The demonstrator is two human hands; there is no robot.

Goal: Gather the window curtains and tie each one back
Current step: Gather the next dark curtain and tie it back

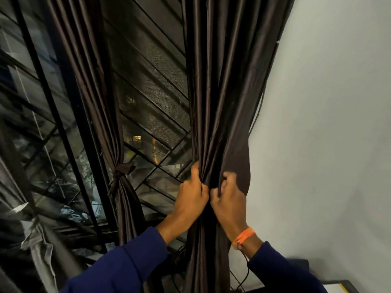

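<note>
Two dark brown satin curtains hang at the window. The left curtain [93, 92] is bunched and bound by a knotted fabric tie [123, 169] at mid height. The right curtain [228, 85] hangs beside the white wall, its folds gathered at waist height. My left hand [190, 195] grips the gathered folds from the left side. Close beside it, my right hand [229, 197] clutches the folds from the right, with a flap of cloth bulging out past it. Both hands almost touch around the bundle. An orange band sits on my right wrist.
A black window grille [152, 98] with mesh fills the gap between the curtains; night lights show outside. A white wall [328, 123] stands on the right. Black cables [245, 271] hang below the right curtain, and a dark object's corner [338, 286] sits at the bottom right.
</note>
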